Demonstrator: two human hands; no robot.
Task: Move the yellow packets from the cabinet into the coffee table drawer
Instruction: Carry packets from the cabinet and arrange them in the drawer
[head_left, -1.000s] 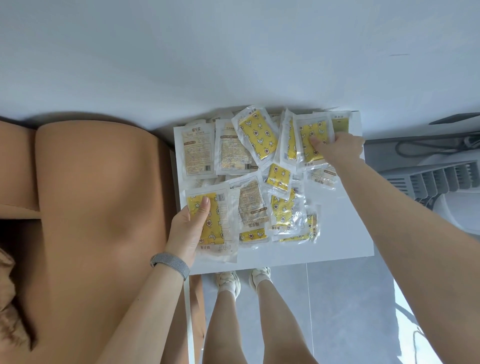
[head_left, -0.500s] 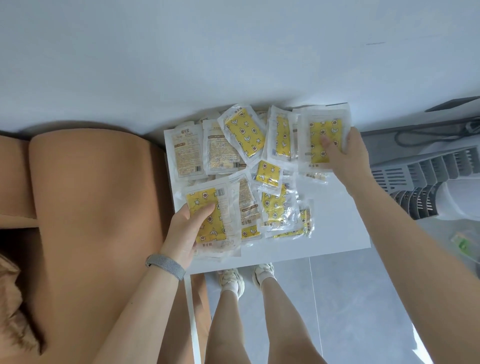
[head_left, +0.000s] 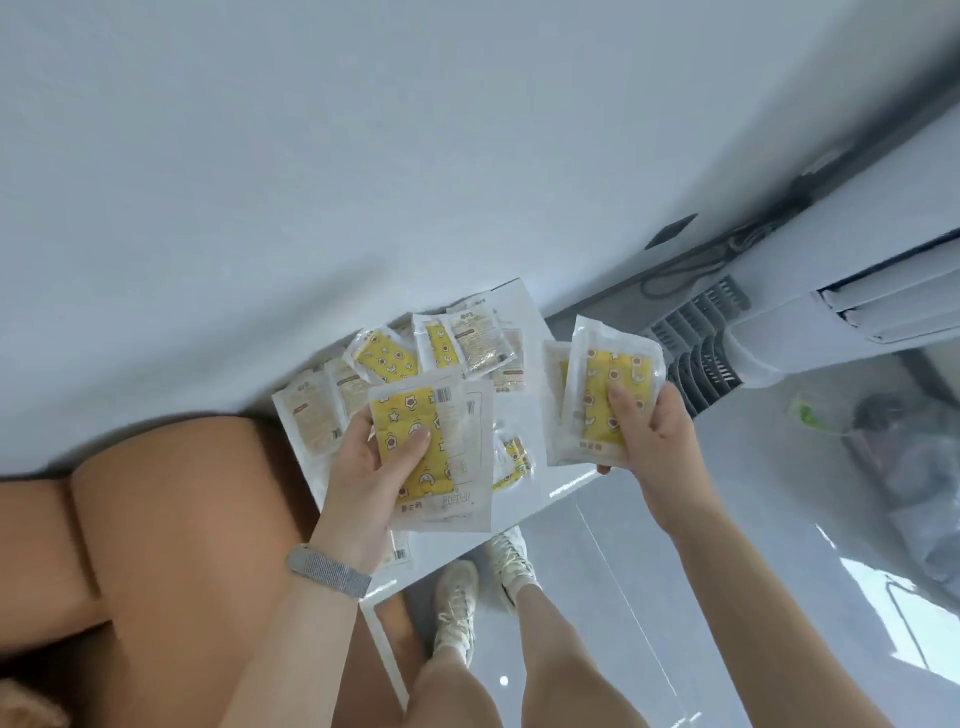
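Note:
Several yellow packets in clear wrappers (head_left: 387, 358) lie scattered on the white cabinet top (head_left: 558, 486) against the wall. My left hand (head_left: 363, 467) grips a small stack of yellow packets (head_left: 441, 457), thumb on top, lifted above the cabinet's left side. My right hand (head_left: 649, 447) holds another stack of yellow packets (head_left: 602, 400) raised over the cabinet's right edge. The coffee table drawer is not in view.
A tan sofa arm (head_left: 171, 530) stands directly left of the cabinet. A white air conditioner unit (head_left: 779, 332) with cables stands to the right by the wall. My legs and shoes (head_left: 483, 582) are on the grey floor below.
Both hands have lifted their packet stacks off the cabinet top and drawn them toward me. The view has swung to the right and tilted.

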